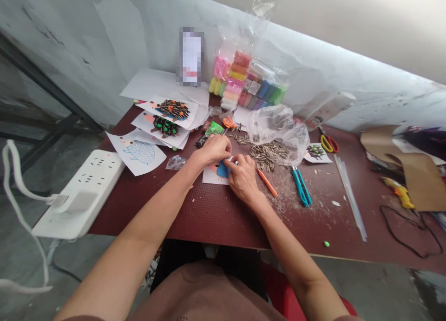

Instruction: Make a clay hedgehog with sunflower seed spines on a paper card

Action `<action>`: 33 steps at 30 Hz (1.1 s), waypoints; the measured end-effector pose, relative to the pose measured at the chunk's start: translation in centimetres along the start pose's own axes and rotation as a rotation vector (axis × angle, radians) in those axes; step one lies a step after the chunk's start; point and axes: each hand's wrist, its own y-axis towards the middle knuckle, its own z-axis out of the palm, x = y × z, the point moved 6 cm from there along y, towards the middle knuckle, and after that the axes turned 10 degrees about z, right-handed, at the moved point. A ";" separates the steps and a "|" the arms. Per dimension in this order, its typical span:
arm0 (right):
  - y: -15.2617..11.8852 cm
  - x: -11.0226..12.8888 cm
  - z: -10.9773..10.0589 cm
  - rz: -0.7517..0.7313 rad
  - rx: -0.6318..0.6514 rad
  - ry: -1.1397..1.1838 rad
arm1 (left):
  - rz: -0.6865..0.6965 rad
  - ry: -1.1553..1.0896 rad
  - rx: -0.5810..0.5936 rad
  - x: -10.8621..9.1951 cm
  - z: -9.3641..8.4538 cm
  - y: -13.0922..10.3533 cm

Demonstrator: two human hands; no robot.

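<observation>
A white card (210, 178) with a pink and blue hedgehog shape lies on the table under both hands. Its blue patch (221, 169), which looks like soft clay, shows between them. My left hand (216, 148) is closed above the card's upper part, fingertips pointing down and mostly hidden. From the right, my right hand (243, 178) reaches over the card's edge with fingers curled together, close to the left fingertips. Something small and pale blue shows at its fingers, too small to name. Striped sunflower seeds (270, 153) lie in a pile just beyond my right hand.
An orange pen-like stick (267, 182), a teal box cutter (301, 187) and scissors (329, 143) lie to the right. Hedgehog pictures (137, 149) and a power strip (81, 191) are at left. Clay packs (240, 79) and a plastic bag (278, 126) stand behind. A glue gun (400, 193) lies far right.
</observation>
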 end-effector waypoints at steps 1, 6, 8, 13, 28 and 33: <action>0.1 0.1 0.0 -0.001 0.006 -0.008 | 0.001 0.003 0.003 0.0 0.0 0.0; 0.3 0.3 0.0 -0.002 0.044 -0.024 | -0.003 0.011 0.016 -0.1 0.0 0.0; 0.2 0.2 -0.1 -0.002 0.041 -0.013 | -0.009 0.010 0.014 -0.1 0.0 0.0; -0.1 0.3 -0.2 -0.023 0.028 0.023 | -0.003 0.018 0.026 -0.2 -0.1 0.0; 0.0 0.4 0.0 -0.042 0.030 0.018 | -0.002 0.021 0.026 -0.2 -0.1 0.0; 0.0 0.0 -0.1 -0.012 0.037 0.010 | -0.002 0.019 0.027 -0.3 -0.1 0.0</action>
